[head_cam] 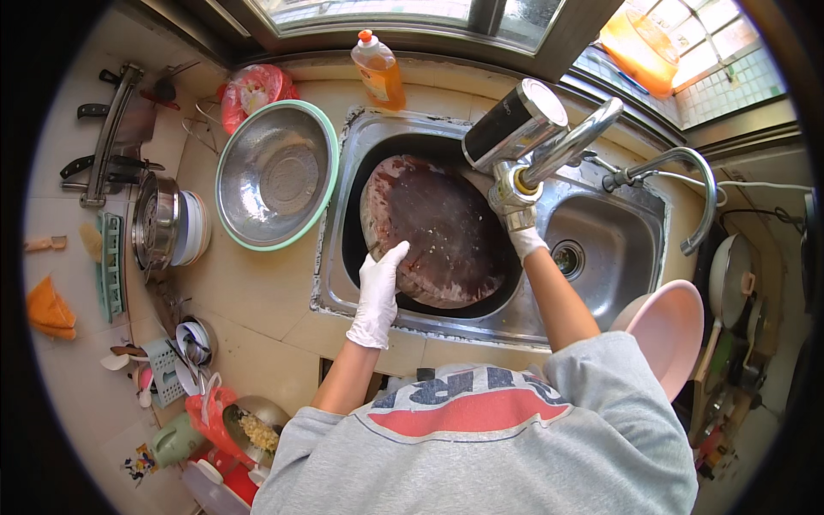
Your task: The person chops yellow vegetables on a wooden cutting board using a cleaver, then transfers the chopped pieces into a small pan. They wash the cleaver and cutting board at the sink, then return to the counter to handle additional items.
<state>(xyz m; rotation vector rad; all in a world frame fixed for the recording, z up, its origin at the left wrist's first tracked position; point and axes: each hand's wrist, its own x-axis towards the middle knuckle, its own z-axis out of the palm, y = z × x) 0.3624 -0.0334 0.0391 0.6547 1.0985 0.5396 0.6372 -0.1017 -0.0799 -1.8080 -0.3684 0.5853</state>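
Observation:
A large, round, pan-like vessel [444,225] lies in the left basin of the steel sink [335,257]. Its surface is dark brown, with pale, blotchy edges and small light specks; I cannot tell whether its inside or its underside faces up. My left hand [376,290], in a white glove, grips its near left edge with the thumb on top. My right hand [528,243], also gloved, is at the right of the basin, beside the chrome faucet [515,199]. The faucet's body hides its fingers, so what they hold does not show.
A green-rimmed steel bowl [277,177] stands left of the sink. An orange dish soap bottle [380,74] is behind it. The black-and-steel faucet cylinder [508,122] overhangs the basins. Right are a curved thin spout [698,174], the small basin [605,244] and a pink basin [666,341].

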